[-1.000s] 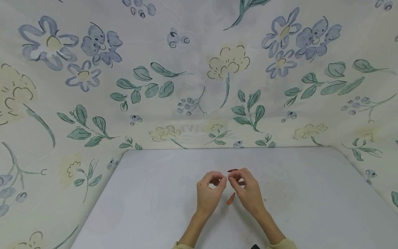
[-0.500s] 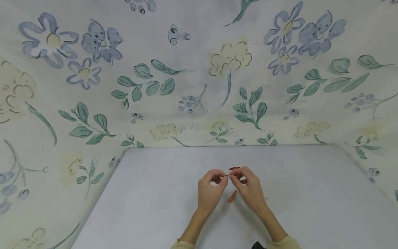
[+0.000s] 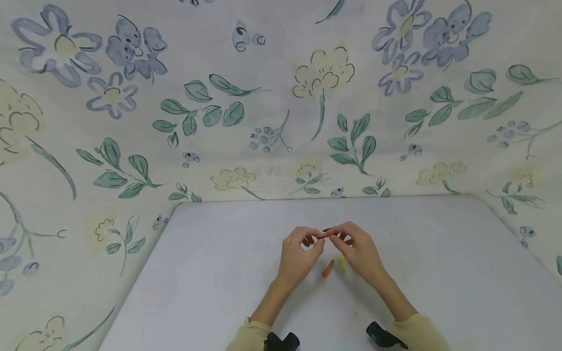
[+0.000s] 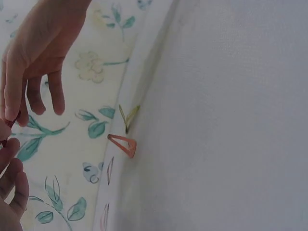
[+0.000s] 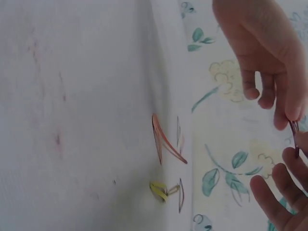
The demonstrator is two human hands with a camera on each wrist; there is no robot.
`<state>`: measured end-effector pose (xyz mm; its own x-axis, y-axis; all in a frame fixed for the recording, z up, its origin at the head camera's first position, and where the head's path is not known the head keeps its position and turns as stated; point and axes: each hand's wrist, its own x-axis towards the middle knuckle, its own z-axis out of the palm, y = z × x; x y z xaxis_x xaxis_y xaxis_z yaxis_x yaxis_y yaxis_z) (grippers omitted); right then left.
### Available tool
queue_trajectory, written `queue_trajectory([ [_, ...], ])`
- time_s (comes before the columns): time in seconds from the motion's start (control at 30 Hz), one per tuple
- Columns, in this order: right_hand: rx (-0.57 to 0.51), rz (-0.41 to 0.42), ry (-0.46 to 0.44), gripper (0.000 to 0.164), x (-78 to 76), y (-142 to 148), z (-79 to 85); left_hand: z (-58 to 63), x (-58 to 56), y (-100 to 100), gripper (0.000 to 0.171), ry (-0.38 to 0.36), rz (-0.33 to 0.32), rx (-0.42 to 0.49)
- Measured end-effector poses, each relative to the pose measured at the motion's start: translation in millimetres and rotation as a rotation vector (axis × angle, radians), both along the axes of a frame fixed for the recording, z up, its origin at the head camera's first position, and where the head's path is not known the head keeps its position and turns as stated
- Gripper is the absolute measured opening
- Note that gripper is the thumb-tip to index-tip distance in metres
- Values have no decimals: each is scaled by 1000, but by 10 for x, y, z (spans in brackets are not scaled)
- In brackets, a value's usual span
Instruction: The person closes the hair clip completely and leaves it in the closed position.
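Between the fingertips of both hands is a dark red snap hair clip. My left hand pinches one end with thumb and forefinger, and my right hand pinches the other. The remaining fingers curl loosely in the head view. Below the hands, on the table, are an orange snap hair clip and a yellow one. The orange clip stands spread apart in the left wrist view. Another dark red clip shows just behind the fingertips, partly covered by them.
The white table stretches out on both sides of the hands. Its far edge meets a floral cloth backdrop. Black wrist devices sit at the left cuff and the right cuff.
Both hands have moved slightly farther up the head view, still pinching the dark red clip, which shows more now. The yellow clip has come into view beside the right hand.
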<state>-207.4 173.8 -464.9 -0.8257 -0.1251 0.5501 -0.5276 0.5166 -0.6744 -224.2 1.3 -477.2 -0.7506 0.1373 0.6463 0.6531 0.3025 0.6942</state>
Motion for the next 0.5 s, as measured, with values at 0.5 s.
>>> queue_trajectory([
  [0.5, 291, -107, -1, 17, -170, 90, 183, 269, -228, -2, 13, 70, 25, -415],
])
